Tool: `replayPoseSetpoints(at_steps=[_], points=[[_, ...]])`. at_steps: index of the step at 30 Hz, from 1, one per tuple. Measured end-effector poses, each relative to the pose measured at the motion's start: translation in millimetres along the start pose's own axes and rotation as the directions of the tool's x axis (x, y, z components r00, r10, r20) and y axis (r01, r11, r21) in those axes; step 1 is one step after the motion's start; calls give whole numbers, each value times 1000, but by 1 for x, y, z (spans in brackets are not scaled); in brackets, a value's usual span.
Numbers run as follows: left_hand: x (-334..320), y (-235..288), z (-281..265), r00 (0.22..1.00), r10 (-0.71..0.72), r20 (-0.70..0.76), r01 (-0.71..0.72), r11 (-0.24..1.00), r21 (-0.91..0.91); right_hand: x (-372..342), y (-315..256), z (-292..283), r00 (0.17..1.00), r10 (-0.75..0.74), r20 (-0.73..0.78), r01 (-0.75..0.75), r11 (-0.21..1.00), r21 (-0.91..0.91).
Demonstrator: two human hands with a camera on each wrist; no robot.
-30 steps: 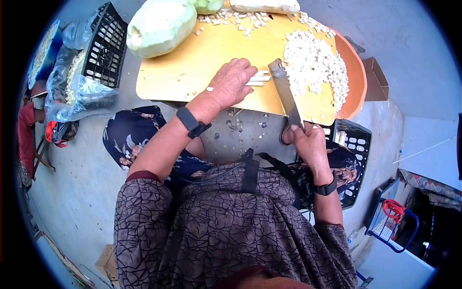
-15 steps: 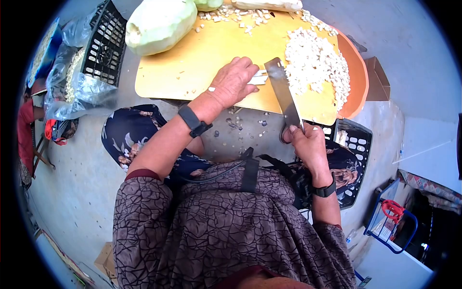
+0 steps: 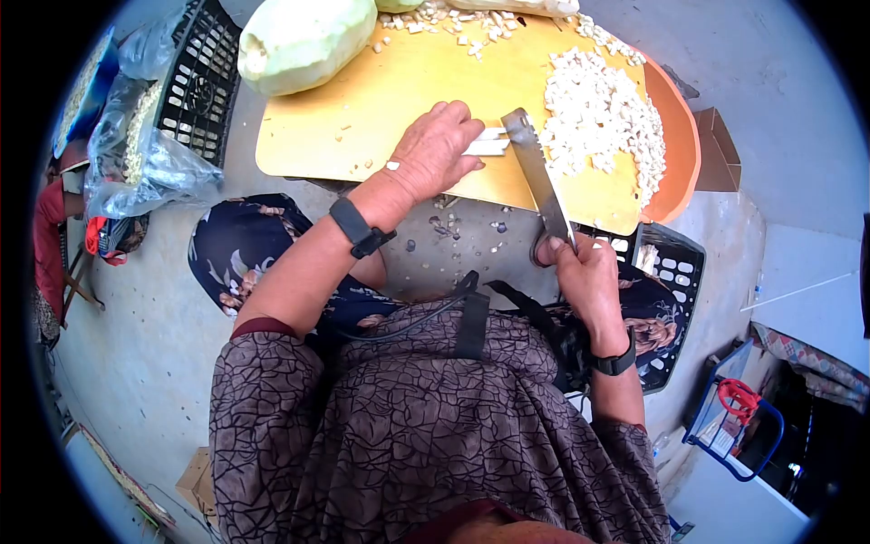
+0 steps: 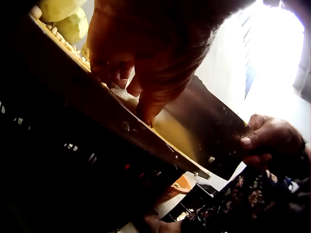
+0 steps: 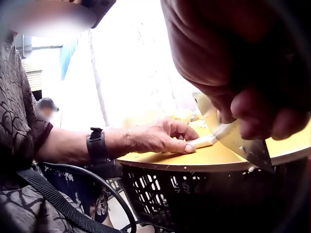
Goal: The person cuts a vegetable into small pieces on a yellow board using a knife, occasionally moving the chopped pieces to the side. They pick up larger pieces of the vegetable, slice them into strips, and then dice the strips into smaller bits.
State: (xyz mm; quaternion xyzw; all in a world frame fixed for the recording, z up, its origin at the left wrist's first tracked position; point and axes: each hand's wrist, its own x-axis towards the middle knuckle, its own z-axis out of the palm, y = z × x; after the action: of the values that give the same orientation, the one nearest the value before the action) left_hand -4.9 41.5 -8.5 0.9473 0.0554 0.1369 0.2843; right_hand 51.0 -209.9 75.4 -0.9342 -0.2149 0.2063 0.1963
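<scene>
White strips [image 3: 490,146] lie on the yellow board [image 3: 362,118], their left ends under the curled fingers of my left hand [image 3: 430,156]. In the right wrist view, the thumb and fingers of that left hand [image 5: 160,137] pinch the strips [image 5: 203,141]. My right hand [image 3: 587,276] grips the handle of a broad cleaver [image 3: 541,181], whose blade stands at the strips' right ends. The left wrist view shows the right hand [image 4: 272,141] behind the dark blade [image 4: 214,131]. A heap of small white cubes [image 3: 594,113] lies right of the blade.
A large peeled pale-green gourd [image 3: 306,45] rests at the board's back left, with more pieces along the back edge. An orange basin [image 3: 681,150] sits beneath the board's right side. Black crates [image 3: 201,82] stand to left and right; a cardboard box [image 3: 718,150] is at the right.
The cleaver has shifted slightly against the strips, its blade tilting a little. My left hand keeps its hold on them. The board appears slightly shifted in the head view.
</scene>
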Motion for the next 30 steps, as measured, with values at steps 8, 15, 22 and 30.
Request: replayPoseSetpoints(at_steps=[8, 15, 22, 30], points=[[-2, 0, 5, 998, 8, -56, -8, 1000, -8, 1, 2, 3, 1000, 4, 2, -4, 1000, 3], [-5, -1, 8, 994, 10, -107, -10, 1000, 2, 1, 4, 8, 1000, -5, -17, 5, 1000, 11], [-5, 5, 13, 995, -21, -97, 20, 1000, -11, 1, 2, 5, 999, -35, -28, 35, 999, 17], [-8, 11, 16, 988, 13, -153, -14, 1000, -10, 0, -2, 3, 997, -75, -14, 75, 997, 12]])
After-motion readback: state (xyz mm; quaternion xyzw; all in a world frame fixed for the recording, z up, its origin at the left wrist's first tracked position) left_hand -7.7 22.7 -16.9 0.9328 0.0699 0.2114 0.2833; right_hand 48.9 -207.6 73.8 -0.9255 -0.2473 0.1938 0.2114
